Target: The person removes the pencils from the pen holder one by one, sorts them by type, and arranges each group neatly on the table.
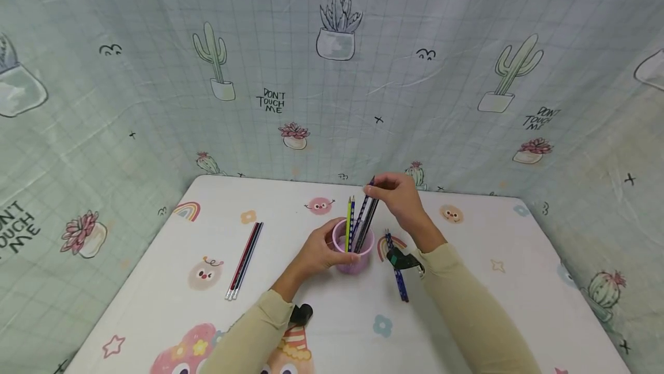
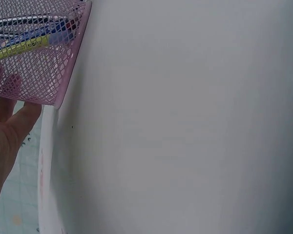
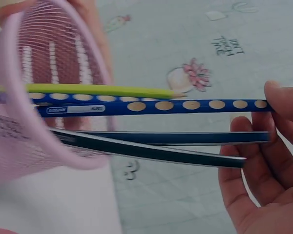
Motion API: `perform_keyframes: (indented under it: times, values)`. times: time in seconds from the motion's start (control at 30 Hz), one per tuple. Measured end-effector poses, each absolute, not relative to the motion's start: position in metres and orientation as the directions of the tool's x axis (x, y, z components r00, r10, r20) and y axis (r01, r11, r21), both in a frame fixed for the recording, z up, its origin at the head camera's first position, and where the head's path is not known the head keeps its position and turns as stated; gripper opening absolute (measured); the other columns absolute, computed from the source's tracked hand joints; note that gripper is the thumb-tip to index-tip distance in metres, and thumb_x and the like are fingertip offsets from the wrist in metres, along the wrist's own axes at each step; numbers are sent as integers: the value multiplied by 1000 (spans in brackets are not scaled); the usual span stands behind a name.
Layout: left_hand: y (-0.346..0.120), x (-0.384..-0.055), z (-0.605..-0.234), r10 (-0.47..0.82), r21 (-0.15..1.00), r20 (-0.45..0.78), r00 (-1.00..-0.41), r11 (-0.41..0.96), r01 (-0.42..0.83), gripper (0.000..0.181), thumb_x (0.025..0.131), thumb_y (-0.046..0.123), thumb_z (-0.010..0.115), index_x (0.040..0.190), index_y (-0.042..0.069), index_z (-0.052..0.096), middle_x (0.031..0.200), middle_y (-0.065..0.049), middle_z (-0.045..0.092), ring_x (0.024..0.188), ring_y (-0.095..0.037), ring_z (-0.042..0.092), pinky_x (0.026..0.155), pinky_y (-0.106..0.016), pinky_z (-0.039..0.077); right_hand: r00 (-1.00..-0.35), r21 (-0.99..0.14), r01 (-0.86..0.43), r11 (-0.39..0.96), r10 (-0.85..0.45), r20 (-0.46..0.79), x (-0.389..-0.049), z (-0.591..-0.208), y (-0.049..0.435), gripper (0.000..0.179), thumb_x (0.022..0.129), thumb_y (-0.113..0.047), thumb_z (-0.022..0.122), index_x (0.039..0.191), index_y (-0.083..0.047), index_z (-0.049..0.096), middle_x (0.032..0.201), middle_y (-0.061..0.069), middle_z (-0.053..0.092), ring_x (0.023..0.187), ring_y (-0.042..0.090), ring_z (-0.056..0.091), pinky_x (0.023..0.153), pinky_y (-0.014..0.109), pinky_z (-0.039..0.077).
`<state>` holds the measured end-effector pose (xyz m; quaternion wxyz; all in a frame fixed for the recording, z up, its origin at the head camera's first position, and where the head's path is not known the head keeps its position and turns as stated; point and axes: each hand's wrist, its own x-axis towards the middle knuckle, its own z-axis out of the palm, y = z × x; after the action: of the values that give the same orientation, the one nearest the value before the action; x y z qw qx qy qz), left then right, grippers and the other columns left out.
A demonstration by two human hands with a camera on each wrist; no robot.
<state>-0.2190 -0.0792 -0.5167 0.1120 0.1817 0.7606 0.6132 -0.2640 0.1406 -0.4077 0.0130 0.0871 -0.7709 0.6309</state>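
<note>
My left hand (image 1: pixel 317 252) grips the side of a pink mesh pencil cup (image 1: pixel 353 266), which stands upright on the table. My fingers also show behind the mesh in the left wrist view. Above the cup, my right hand (image 1: pixel 398 195) pinches the upper end of a blue pencil with pale oval spots (image 3: pixel 191 105), whose lower part is inside the cup. A yellow-green pencil (image 1: pixel 348 227), another spotted blue one and two dark striped pencils (image 3: pixel 185 151) lean in the cup too. The dark ones reach close to my right hand's curled lower fingers in the right wrist view.
Spotted blue pencils (image 1: pixel 400 284) lie right of the cup, partly under the right wrist's camera (image 1: pixel 402 260). Several red and dark striped pencils (image 1: pixel 244 261) lie together at the left. The white table (image 1: pixel 332 333) has printed cartoon pictures; a cactus-patterned cloth (image 1: pixel 384 86) hangs behind it.
</note>
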Motion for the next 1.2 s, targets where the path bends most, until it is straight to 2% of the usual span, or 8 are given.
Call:
perform_keyframes:
  times: [0.1, 0.23, 0.4, 0.53, 0.6, 0.9, 1.03, 1.2]
  values:
    - [-78, -219, -515, 408, 974, 53, -912, 181, 138, 87, 77, 16, 94, 152, 17, 51, 141, -4, 64, 126, -22, 61, 114, -44, 51, -973, -964, -213, 161, -119, 196, -268, -398, 145, 21, 92, -8, 78, 103, 10, 71, 86, -11, 70, 84, 10, 65, 83, 22, 57]
    - [-78, -218, -516, 406, 970, 48, -913, 200, 140, 84, 77, 17, 94, 150, 20, 53, 140, -5, 65, 125, -21, 62, 112, -42, 52, -963, -962, -258, 93, -106, 248, -270, -384, 151, 18, 93, -5, 77, 103, 9, 71, 87, -8, 72, 83, 8, 67, 83, 22, 60]
    - [-78, -216, -515, 407, 971, 40, -912, 200, 132, 84, 76, 14, 94, 149, 21, 53, 140, -4, 65, 125, -21, 62, 111, -39, 53, -950, -955, -293, -54, -98, 297, -270, -369, 158, 5, 93, 3, 73, 96, -1, 75, 88, -3, 75, 78, 10, 72, 78, 27, 64]
    - [-78, -217, -516, 405, 971, 44, -913, 197, 135, 83, 76, 14, 94, 149, 22, 54, 140, -3, 65, 124, -20, 62, 110, -37, 53, -949, -950, -294, -100, -89, 303, -269, -362, 164, 22, 94, 6, 70, 91, -15, 77, 86, -7, 74, 75, 10, 72, 74, 27, 65]
    - [-78, -217, -516, 405, 971, 48, -913, 197, 138, 84, 76, 14, 94, 149, 22, 54, 139, -3, 65, 124, -20, 62, 110, -37, 53, -951, -953, -285, -103, -91, 294, -268, -360, 166, 26, 95, 6, 68, 89, -18, 76, 87, -8, 74, 75, 9, 71, 73, 26, 64]
    - [-79, -215, -518, 401, 971, 63, -914, 187, 149, 84, 75, 13, 94, 148, 20, 55, 138, -6, 66, 124, -23, 62, 112, -49, 51, -963, -965, -248, -85, -89, 255, -265, -364, 176, 28, 97, 5, 67, 87, -19, 77, 83, -7, 72, 70, 9, 65, 70, 23, 62]
    - [-79, -216, -518, 401, 973, 53, -915, 186, 138, 84, 75, 14, 94, 148, 21, 55, 138, -5, 66, 123, -22, 62, 113, -48, 51, -962, -966, -249, -61, -100, 255, -265, -364, 180, 28, 96, 5, 68, 86, -19, 77, 81, -8, 73, 69, 8, 65, 69, 22, 61]
    - [-78, -218, -517, 399, 972, 50, -916, 193, 137, 85, 74, 14, 95, 149, 21, 54, 137, -5, 66, 122, -20, 62, 111, -41, 52, -968, -973, -229, 11, -112, 226, -265, -363, 186, 12, 97, 1, 69, 91, -7, 77, 78, -8, 71, 69, 9, 66, 71, 23, 62]
